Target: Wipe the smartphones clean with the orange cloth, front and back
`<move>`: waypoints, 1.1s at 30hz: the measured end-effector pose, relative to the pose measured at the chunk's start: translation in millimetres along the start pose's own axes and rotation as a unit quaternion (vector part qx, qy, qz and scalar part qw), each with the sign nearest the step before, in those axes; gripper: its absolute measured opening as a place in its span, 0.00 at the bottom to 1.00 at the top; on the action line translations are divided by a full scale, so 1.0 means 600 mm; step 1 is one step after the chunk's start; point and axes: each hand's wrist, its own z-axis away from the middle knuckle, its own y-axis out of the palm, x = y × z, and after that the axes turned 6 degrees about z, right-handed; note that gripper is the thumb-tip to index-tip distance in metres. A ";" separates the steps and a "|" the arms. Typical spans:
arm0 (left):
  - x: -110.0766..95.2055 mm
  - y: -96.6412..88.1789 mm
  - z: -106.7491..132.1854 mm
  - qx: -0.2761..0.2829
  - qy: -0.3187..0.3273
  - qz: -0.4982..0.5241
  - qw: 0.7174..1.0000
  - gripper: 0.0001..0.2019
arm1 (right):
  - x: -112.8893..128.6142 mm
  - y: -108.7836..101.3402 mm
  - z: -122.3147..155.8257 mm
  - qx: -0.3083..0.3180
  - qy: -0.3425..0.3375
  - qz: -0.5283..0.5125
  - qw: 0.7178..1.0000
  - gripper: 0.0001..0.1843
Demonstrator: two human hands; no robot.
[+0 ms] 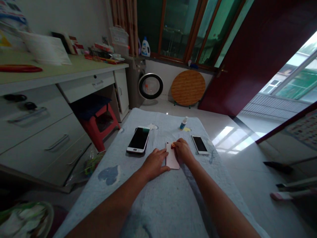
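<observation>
A pink phone (172, 161) lies back side up on the cloth-covered table (153, 201), its camera at the top left corner. My left hand (154, 162) grips its left side, with the fingers on the long edge and the thumb near the bottom corner. In my right hand (182, 150) a small orange piece (173, 145), perhaps a cloth or sponge, is pinched against the upper right of the phone's back. Its exact kind is hidden by the fingers. To the right lies a white phone (200, 144) with a dark screen.
On the left, a larger white phone (139, 138) rests on another dark device. A small spray bottle (183, 123) stands towards the far edge, near a yellow patch. Beyond are a red stool (99, 124), a front-loading washer door (151, 86) and a round wooden tabletop (188, 87).
</observation>
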 end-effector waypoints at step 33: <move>0.014 0.031 -0.001 -0.132 -0.018 0.088 0.987 0.52 | 0.076 -0.042 0.082 0.128 -0.224 -0.004 0.966 0.08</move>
